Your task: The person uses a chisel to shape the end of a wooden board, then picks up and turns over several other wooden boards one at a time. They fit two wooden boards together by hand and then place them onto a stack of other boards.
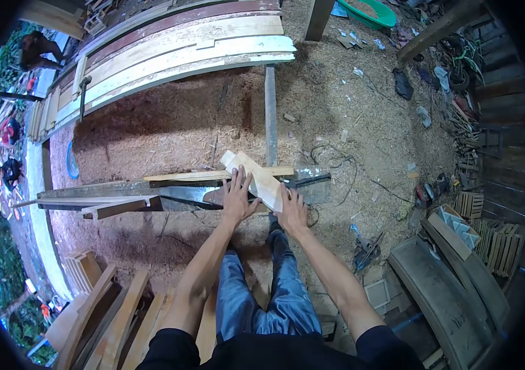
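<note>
A short pale wooden board (259, 177) lies slanted across the narrow workbench in front of me. My left hand (236, 196) is at the board's left edge, fingers stretched over it and thumb lower down. At the near right end, my right hand (292, 211) has its fingers around the board's corner. Beneath the board, a long thin wooden strip (179, 177) runs along the bench. Left of my left hand lies a handsaw (191, 193), its grip partly hidden by that hand. A dark clamp-like tool (312, 180) rests on the bench to the right.
Long planks (201, 46) are stacked on a rack at the far side, with a hammer-like tool (82, 98) on them. A post (271, 114) stands beyond the bench. A cable (352, 161) and a power tool (367, 251) lie on the shavings-covered floor. Curved boards (423, 290) lean at right.
</note>
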Motion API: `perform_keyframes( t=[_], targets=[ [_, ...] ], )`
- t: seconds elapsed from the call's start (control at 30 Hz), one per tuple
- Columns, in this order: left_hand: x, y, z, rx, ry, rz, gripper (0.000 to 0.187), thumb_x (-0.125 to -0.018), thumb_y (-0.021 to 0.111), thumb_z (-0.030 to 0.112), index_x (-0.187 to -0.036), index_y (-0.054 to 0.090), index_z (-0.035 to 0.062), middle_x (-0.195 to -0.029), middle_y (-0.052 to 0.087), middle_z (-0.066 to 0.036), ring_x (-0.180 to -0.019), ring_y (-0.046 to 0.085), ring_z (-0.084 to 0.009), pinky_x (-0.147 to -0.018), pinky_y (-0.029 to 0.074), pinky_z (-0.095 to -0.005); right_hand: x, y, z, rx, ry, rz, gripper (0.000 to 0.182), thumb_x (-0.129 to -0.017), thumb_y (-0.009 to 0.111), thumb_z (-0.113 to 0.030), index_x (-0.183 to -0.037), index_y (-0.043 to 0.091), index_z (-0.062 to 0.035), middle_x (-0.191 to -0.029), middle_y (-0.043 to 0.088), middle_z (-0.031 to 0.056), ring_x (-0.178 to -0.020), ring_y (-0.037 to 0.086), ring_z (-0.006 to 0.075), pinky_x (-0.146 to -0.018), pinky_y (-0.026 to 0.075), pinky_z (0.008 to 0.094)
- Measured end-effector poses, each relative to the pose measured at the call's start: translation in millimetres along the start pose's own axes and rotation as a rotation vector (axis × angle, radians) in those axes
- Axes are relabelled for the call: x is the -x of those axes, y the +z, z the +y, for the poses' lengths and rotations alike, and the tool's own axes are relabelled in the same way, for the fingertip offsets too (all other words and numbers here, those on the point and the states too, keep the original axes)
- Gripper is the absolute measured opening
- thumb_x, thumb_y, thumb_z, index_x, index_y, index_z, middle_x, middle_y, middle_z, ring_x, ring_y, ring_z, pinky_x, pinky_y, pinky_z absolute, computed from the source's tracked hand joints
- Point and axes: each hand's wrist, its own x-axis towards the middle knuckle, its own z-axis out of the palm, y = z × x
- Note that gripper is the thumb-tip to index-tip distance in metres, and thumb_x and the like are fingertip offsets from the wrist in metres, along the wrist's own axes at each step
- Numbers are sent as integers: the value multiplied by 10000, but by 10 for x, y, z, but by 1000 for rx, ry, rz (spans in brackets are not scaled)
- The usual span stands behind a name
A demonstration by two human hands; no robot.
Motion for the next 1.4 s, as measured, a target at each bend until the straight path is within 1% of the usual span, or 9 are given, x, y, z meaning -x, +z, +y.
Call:
perform_keyframes(
  t=[0.2, 0.43, 0.63, 0.73, 0.83, 0.9, 1.13, 1.27, 1.4],
  targets=[
    [-30, -60, -96, -30, 52, -55, 902, -691, 691, 457, -1452, 316, 150, -1538, 144, -182, -1419, 121, -386, -1097, 144, -618, 84, 82, -228, 40, 120, -21, 904, -693, 777, -273, -1429, 286, -87, -1202, 462, 171, -1108, 464, 378, -890, 409, 508],
    [-54, -75, 25, 17, 13, -40, 1125, -522, 841, 463, -1464, 289, 191, -1548, 115, -171, -1421, 120, -382, -1095, 146, -623, -11, 261, -27, -339, -77, 113, 773, -754, 694, -61, -1420, 303, -58, -1310, 431, 197, -1128, 456, 424, -976, 378, 468],
    [-158, -230, 7, -91, 127, -156, 1098, -543, 823, 456, -1461, 281, 192, -1535, 183, -141, -1420, 150, -352, -1093, 179, -619, 2, 106, -134, -280, -70, -67, 911, -698, 759, -87, -1457, 255, -94, -1341, 393, 218, -1141, 462, 416, -967, 402, 466],
    [-18, -161, 100, -108, 68, -91, 1007, -598, 819, 375, -1415, 318, 68, -1511, 234, -155, -1408, 187, -349, -1100, 172, -601, -5, 134, -77, -156, -134, -10, 934, -690, 775, -110, -1459, 246, -85, -1374, 348, 229, -1173, 456, 428, -960, 421, 454],
    [188, -102, 164, -33, -11, -13, 900, -647, 800, 271, -1381, 346, 17, -1447, 323, -182, -1368, 256, -357, -1099, 199, -563, -158, 274, 66, -390, -148, 97, 910, -687, 781, -143, -1442, 280, -66, -1328, 423, 251, -1145, 499, 424, -938, 447, 434],
    [245, -51, 146, 150, -61, 5, 882, -646, 800, 236, -1372, 353, 9, -1408, 363, -190, -1312, 325, -363, -1072, 268, -504, -260, 342, 131, -670, 100, -53, 831, -695, 767, -171, -1404, 352, -44, -1250, 515, 269, -1083, 555, 405, -927, 457, 414],
    [191, -94, 200, 253, -75, -4, 777, -684, 769, 119, -1343, 390, -36, -1313, 470, -229, -1205, 442, -385, -1021, 365, -440, -319, 363, 70, -709, 203, -112, 628, -710, 761, -173, -1260, 499, -19, -1082, 643, 180, -962, 631, 292, -855, 493, 365],
    [42, 265, 181, 667, -176, 82, 541, -801, 665, 250, -1227, 530, -55, -1225, 519, -312, -1151, 500, -429, -1020, 373, -430, -146, 208, 56, -711, 86, -90, 644, -727, 756, -155, -1290, 480, -9, -1041, 615, 140, -984, 602, 255, -858, 486, 330],
    [-55, 154, 174, 755, -324, -25, 618, -813, 688, 375, -1224, 523, -57, -1206, 554, -284, -1157, 525, -370, -989, 397, -399, 16, 187, 42, -759, -85, -111, 500, -819, 638, -96, -1289, 491, -11, -1155, 540, 143, -1101, 532, 268, -943, 436, 339]
  ],
)
